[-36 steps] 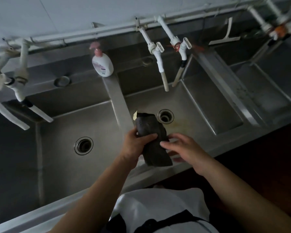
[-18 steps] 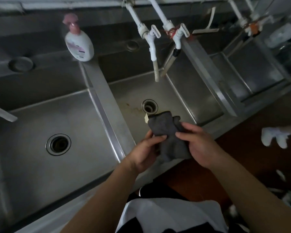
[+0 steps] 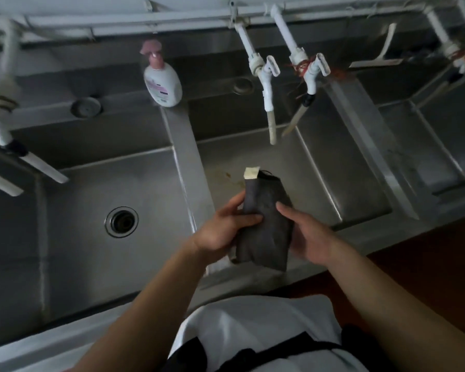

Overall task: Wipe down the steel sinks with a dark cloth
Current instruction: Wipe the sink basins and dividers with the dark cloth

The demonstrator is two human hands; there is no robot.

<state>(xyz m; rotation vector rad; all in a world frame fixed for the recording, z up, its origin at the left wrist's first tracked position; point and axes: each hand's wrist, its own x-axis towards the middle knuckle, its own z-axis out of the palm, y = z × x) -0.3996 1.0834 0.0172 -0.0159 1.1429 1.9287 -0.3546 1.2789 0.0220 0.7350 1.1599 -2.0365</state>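
A folded dark grey cloth [image 3: 266,218] with a pale tag at its top end is held above the front of the middle steel sink [image 3: 314,173]. My left hand [image 3: 223,229] grips its left edge, thumb across the front. From the right, my right hand [image 3: 306,234] holds the other side of the cloth, fingers behind it and thumb on top. The left sink [image 3: 91,237] shows a round drain [image 3: 121,221]. The cloth hides the middle sink's drain. A third sink [image 3: 435,146] lies at the right.
A white soap bottle with a pink pump [image 3: 161,79] stands on the back ledge above the divider [image 3: 191,167]. White taps [image 3: 266,84] hang over the middle sink, more taps [image 3: 3,130] at the left. A white scraper [image 3: 381,55] lies at the back right.
The view has swung back left and up. Both hands have turned the cloth more upright and folded it narrower; the right hand has shifted to its right side.
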